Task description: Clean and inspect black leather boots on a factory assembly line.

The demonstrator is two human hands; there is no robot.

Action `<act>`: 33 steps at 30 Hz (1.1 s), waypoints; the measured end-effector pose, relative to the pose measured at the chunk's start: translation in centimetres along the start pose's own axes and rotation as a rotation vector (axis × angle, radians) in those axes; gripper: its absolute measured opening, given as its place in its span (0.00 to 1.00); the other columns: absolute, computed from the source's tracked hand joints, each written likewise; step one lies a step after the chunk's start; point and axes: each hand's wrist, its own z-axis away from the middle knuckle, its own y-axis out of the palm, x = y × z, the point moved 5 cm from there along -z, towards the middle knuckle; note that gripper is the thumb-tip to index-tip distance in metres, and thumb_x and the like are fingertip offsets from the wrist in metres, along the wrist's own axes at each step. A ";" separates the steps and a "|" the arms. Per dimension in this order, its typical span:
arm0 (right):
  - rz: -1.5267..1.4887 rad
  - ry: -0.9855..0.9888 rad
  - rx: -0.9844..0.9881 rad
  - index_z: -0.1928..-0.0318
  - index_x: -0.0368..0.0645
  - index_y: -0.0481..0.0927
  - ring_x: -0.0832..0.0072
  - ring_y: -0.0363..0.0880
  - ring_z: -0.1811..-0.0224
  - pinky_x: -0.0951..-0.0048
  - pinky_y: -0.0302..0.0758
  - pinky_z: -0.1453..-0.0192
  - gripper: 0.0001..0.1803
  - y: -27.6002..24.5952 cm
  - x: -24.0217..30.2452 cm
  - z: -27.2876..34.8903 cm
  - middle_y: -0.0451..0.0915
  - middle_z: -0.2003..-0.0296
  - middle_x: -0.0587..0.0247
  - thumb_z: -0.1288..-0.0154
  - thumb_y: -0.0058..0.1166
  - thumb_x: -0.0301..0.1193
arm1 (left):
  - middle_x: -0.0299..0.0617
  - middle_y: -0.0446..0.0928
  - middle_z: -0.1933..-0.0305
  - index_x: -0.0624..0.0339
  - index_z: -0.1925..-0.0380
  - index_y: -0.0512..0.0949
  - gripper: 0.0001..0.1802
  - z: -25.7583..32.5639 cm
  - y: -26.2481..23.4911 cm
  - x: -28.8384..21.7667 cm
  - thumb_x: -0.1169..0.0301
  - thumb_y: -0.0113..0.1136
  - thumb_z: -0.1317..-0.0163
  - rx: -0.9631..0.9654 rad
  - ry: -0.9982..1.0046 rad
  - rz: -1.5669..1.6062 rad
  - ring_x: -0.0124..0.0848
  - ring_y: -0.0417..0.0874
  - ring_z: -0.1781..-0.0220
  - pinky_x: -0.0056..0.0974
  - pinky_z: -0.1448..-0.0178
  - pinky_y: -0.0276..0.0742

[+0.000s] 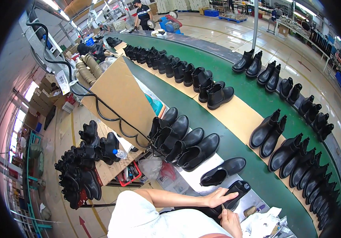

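My left hand grips a black ankle boot at the near edge of the workbench, its thumb lying along the boot. Close below it, my right hand is closed, and a thin tip pokes up from its fingers against the boot. The rest of that thin thing is hidden in the fist, so I cannot make out its kind. Just beyond my hands, another black boot lies on the white bench top. Several more black boots stand in a row to its left.
Rows of black boots stand on cardboard strips along a green conveyor. A white cloth lies right of my hands. Left, a wooden table holds piled boots and a water bottle. A cardboard sheet stands upright. A person stands far off.
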 end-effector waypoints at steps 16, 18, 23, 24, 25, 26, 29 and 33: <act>-0.156 -0.071 -0.011 0.67 0.36 0.75 0.52 0.71 0.76 0.59 0.66 0.69 0.23 0.6 -1.6 -0.1 0.72 0.79 0.45 0.29 0.33 0.43 | 0.43 0.70 0.78 0.72 0.75 0.73 0.35 0.2 0.1 -0.2 0.43 0.47 0.38 -0.003 0.008 0.024 0.28 0.69 0.72 0.37 0.66 0.67; -0.176 -0.068 -0.014 0.67 0.36 0.75 0.55 0.69 0.78 0.61 0.66 0.70 0.23 0.7 -1.3 -0.3 0.71 0.80 0.47 0.29 0.33 0.42 | 0.37 0.72 0.75 0.69 0.70 0.74 0.29 0.0 0.2 1.1 0.47 0.47 0.36 0.051 -0.040 -0.039 0.25 0.69 0.69 0.33 0.65 0.67; -0.138 -0.186 -0.090 0.69 0.37 0.74 0.68 0.66 0.81 0.67 0.63 0.73 0.22 0.2 -0.4 0.3 0.68 0.84 0.57 0.28 0.36 0.41 | 0.38 0.72 0.74 0.69 0.69 0.74 0.29 0.5 0.3 0.3 0.47 0.47 0.36 0.027 -0.019 -0.009 0.25 0.69 0.70 0.33 0.65 0.67; -0.137 -0.185 -0.088 0.69 0.37 0.74 0.68 0.66 0.81 0.67 0.63 0.73 0.22 0.0 -0.2 0.4 0.68 0.84 0.57 0.28 0.36 0.41 | 0.38 0.72 0.74 0.69 0.68 0.74 0.29 0.6 0.4 0.1 0.48 0.47 0.36 0.046 -0.031 -0.012 0.25 0.70 0.70 0.33 0.65 0.67; -0.116 -0.116 -0.041 0.70 0.36 0.75 0.60 0.71 0.79 0.62 0.67 0.71 0.24 -0.2 -0.3 0.4 0.70 0.84 0.53 0.29 0.34 0.41 | 0.38 0.72 0.74 0.69 0.68 0.74 0.29 0.6 0.6 -0.1 0.48 0.47 0.36 0.043 -0.033 -0.010 0.25 0.70 0.70 0.33 0.65 0.67; -0.093 -0.047 0.007 0.70 0.34 0.76 0.51 0.75 0.78 0.56 0.70 0.68 0.25 -0.3 -0.1 0.4 0.73 0.85 0.50 0.29 0.32 0.42 | 0.41 0.70 0.78 0.71 0.74 0.73 0.33 0.5 0.6 -0.4 0.44 0.47 0.38 -0.004 0.025 0.017 0.27 0.69 0.73 0.36 0.68 0.66; -0.015 -0.052 -0.045 0.70 0.34 0.76 0.55 0.75 0.80 0.59 0.70 0.69 0.26 -0.7 0.5 0.1 0.72 0.86 0.52 0.29 0.33 0.42 | 0.43 0.68 0.82 0.72 0.79 0.72 0.37 0.4 0.6 -0.6 0.41 0.47 0.39 -0.047 0.080 0.058 0.29 0.67 0.76 0.38 0.71 0.64; -0.134 -0.004 0.008 0.71 0.34 0.77 0.59 0.76 0.80 0.61 0.70 0.70 0.26 -0.7 -0.5 0.3 0.72 0.87 0.54 0.29 0.33 0.42 | 0.42 0.68 0.82 0.71 0.79 0.73 0.35 0.3 0.7 -1.2 0.42 0.48 0.39 -0.047 0.081 0.066 0.27 0.67 0.76 0.37 0.72 0.64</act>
